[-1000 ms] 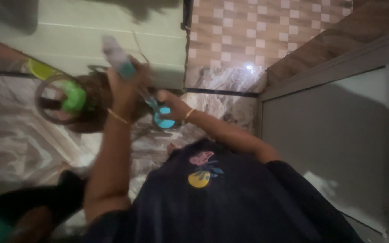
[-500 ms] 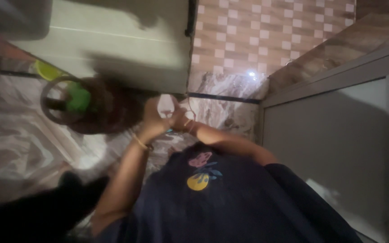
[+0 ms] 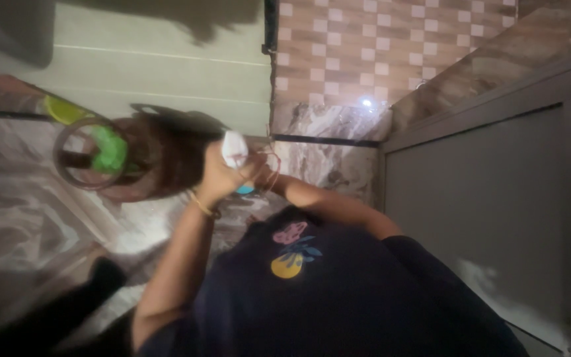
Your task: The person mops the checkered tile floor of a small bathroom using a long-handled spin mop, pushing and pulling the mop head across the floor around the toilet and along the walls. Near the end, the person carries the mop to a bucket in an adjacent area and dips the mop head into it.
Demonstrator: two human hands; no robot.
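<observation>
My left hand (image 3: 216,177), with a thin bangle at the wrist, is closed around a small white object (image 3: 234,148) held up in front of my dark shirt. My right hand (image 3: 264,176) presses in against it from the right, its fingers mostly hidden behind the left hand. A thin reddish cord (image 3: 273,162) loops beside the right hand. A bit of a teal round thing (image 3: 246,190) shows just below both hands. The picture is dim and blurred.
A reddish-brown gas cylinder (image 3: 163,158) with a ring handle (image 3: 67,158) and a green cap (image 3: 110,151) stands left of my hands. A yellow-green container (image 3: 61,109) sits behind it. The marble-patterned floor (image 3: 28,211) meets a checkered tile wall (image 3: 365,46); a grey door panel (image 3: 490,198) stands at the right.
My left hand came down from a raised position, where it held a bottle-like thing. It now meets my right hand, and the white object shows in it.
</observation>
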